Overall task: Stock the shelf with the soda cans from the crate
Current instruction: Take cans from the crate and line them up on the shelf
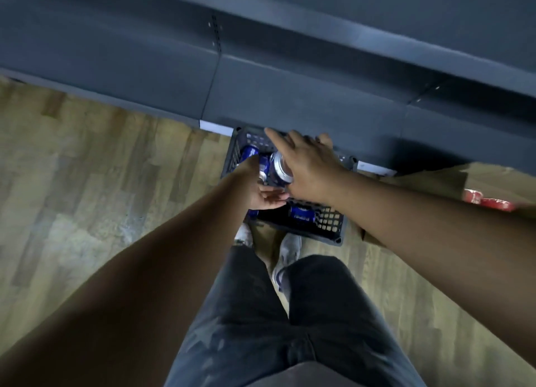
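A dark plastic crate (327, 227) stands on the floor against the base of the grey shelf unit (290, 96). Several blue soda cans lie in it, one (301, 214) near the front wall and one (249, 151) at the back left. My right hand (307, 169) reaches over the crate and grips a blue can (280, 167) under its palm, fingers spread toward the shelf. My left hand (265, 196) is lower in the crate, palm showing, fingers loosely curled under the right hand. Another blue can (264, 166) sits just beside its wrist.
An open cardboard box (435, 180) with red cans (487, 201) stands right of the crate. Wooden floor (87, 183) spreads to the left. My shoes (290, 253) and dark trousers are just in front of the crate. Grey shelves overhang above.
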`<state>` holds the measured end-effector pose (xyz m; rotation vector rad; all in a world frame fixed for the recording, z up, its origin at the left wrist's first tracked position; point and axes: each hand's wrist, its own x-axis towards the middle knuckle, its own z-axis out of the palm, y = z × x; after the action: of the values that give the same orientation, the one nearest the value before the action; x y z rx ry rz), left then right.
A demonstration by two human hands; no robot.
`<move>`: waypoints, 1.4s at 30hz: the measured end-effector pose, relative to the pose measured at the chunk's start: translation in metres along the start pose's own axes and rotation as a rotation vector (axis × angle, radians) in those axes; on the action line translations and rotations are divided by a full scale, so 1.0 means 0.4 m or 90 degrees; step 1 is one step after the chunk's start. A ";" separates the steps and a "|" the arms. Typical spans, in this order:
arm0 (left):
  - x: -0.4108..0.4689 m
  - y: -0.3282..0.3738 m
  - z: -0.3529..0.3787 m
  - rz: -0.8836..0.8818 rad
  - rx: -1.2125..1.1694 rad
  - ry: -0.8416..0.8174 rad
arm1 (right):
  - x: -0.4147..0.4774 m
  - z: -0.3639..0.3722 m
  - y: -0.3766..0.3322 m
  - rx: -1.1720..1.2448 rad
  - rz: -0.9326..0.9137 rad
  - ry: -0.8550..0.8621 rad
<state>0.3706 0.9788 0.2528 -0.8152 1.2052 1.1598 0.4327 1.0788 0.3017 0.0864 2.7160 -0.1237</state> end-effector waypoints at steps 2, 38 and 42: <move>-0.049 0.024 0.013 0.019 0.056 -0.017 | -0.028 -0.046 -0.003 -0.014 -0.019 0.032; -0.710 0.234 0.391 0.498 0.067 -0.245 | -0.230 -0.487 0.174 -0.289 -0.145 0.856; -0.716 0.253 0.387 0.547 0.043 -0.259 | -0.216 -0.511 0.178 -0.277 -0.189 0.828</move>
<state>0.3262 1.0834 0.5743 0.0489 1.2582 1.8474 0.4341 1.1664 0.5176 -0.5538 3.9228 0.6716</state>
